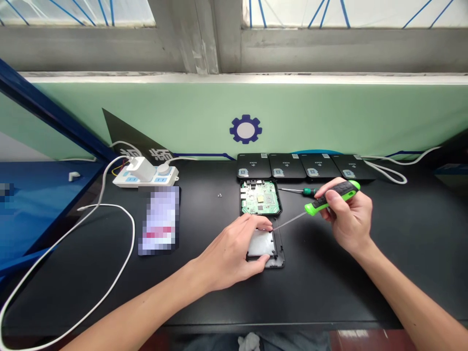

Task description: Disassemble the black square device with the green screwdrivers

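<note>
The open black plastic casing with a green circuit board (260,197) is lying at twelve o'clock from the black cover with a silvery metal plate (262,243) on the black table (204,302). The left hand (234,251) is curling around the cover, thumb and fingers gripping its edges. The right hand (349,217) is pinching one green-and-black-handled screwdriver (332,197), its tip touching the plate's upper-right corner; one dark-green-handled screwdriver (309,191) is lying at one o'clock. Four closed black boxes (254,166) are lining the back.

Left hand (234,251) spread flat-wristed; right hand (351,214) fisted, raised.
</note>
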`<state>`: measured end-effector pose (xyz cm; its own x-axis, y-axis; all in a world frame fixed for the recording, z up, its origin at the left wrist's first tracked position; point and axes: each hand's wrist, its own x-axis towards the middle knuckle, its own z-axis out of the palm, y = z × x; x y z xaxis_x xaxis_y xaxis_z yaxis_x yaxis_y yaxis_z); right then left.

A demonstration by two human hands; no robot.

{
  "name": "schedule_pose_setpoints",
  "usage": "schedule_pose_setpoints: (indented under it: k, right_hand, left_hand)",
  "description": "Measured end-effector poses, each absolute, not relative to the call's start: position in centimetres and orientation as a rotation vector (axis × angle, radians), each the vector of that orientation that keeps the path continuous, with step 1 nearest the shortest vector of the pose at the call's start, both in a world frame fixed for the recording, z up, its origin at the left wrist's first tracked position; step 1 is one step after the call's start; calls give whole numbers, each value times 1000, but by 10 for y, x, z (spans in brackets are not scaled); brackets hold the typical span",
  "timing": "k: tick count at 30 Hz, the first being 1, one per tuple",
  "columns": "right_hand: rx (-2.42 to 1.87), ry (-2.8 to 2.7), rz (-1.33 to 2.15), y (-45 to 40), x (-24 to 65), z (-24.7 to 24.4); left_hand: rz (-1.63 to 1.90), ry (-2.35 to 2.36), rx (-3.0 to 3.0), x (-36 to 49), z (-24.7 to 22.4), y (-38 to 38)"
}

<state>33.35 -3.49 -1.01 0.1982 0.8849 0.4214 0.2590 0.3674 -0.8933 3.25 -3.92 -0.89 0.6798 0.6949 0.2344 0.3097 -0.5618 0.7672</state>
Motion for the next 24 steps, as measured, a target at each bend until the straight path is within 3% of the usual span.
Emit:
schedule_pose_setpoints:
  k: [11,16,24]
  right_hand:
    - [-1162,-1999,213,-37,305,91]
    - [-1196,-2415,-203,-35,281,127]
    - [-1248,-2473,-6,-26,278,121]
  left_hand:
    - [664,773,2112,32,-17,-37]
    - [651,787,2098,32,-15,-37]
    - [615,839,2160,33,-9,-40]
